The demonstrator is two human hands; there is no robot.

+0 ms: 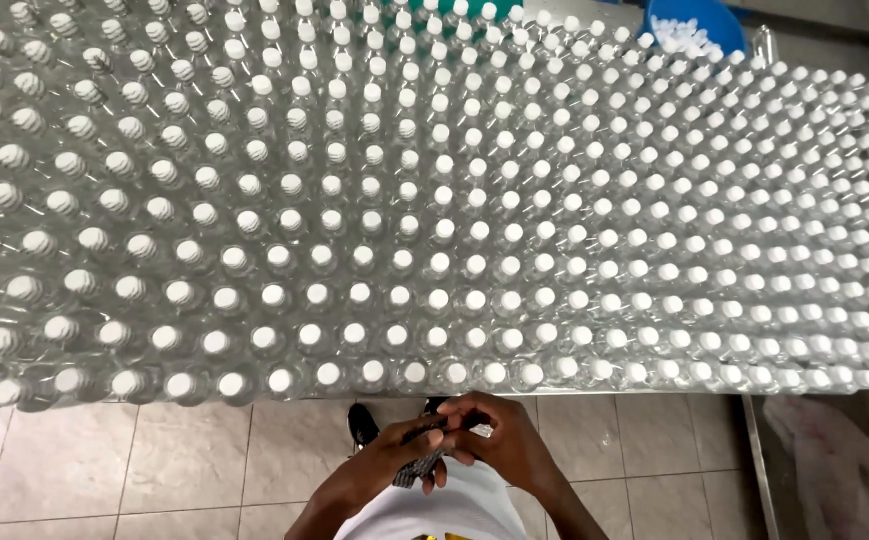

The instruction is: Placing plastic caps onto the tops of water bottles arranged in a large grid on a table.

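Both hands, left (pixel 399 450) & right (pixel 499 440), fingers pinching a dark strip (pixel 424 460) below bench (pixel 654 392) near edge; capped bottles (pixel 434 250) fill bench.

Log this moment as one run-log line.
left hand and right hand: together holding small dark patterned strip | ahead: clear white-capped plastic bottles in rows | blue bowl

rows of capped clear bottles (pixel 434 200) crowd a table beside a blue tub (pixel 696 22) above tiled floor (pixel 154 460).
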